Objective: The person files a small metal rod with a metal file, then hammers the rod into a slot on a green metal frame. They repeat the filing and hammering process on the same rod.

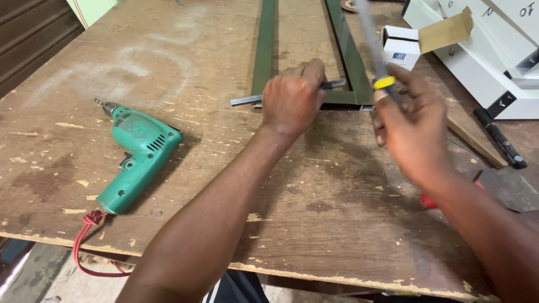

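Left hand (292, 98) fingers closed around a short grey metal bar (247, 100), pinning it flat on the worktop (185, 67) against the corner of the green metal frame (351, 56); right hand (412, 132) blurred, fingers wrapped on a long tool with a yellow collar (384, 82), likely a file, shaft raised over the frame corner; judgement: keep the bar pressed hard, stroke straight along the edge, wrist steady; green drill (137, 154) lies well apart on the left; open small white box (401, 47) and black marker (498, 137) on the right.
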